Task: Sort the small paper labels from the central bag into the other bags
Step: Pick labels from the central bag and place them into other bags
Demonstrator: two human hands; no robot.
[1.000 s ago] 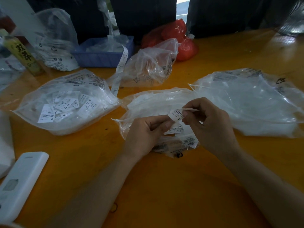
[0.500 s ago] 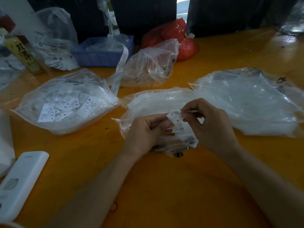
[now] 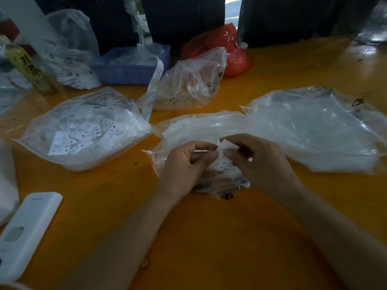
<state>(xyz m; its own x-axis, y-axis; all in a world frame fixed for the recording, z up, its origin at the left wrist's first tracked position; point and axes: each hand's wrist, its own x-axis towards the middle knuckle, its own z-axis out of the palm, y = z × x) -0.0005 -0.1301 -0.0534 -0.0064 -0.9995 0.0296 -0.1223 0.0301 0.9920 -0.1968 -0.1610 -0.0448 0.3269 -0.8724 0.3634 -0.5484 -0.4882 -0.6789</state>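
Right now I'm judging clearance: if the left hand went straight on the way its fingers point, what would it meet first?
The left hand points right, toward the right hand. It would first meet the small paper label pinched there, then that hand's fingertips. Depth is unclear.

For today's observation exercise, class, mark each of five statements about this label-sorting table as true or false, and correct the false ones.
1. The right hand pinches a small paper label. True.
2. The blue tray sits at the near edge of the table, beside the forearms. False: it is at the far side, behind the bags.
3. The bag on the left holds labels with size letters such as XS and XL. True.
4. Both hands are over the central bag. True.
5. The red bag lies flat under the left hand. False: it sits at the far edge of the table.
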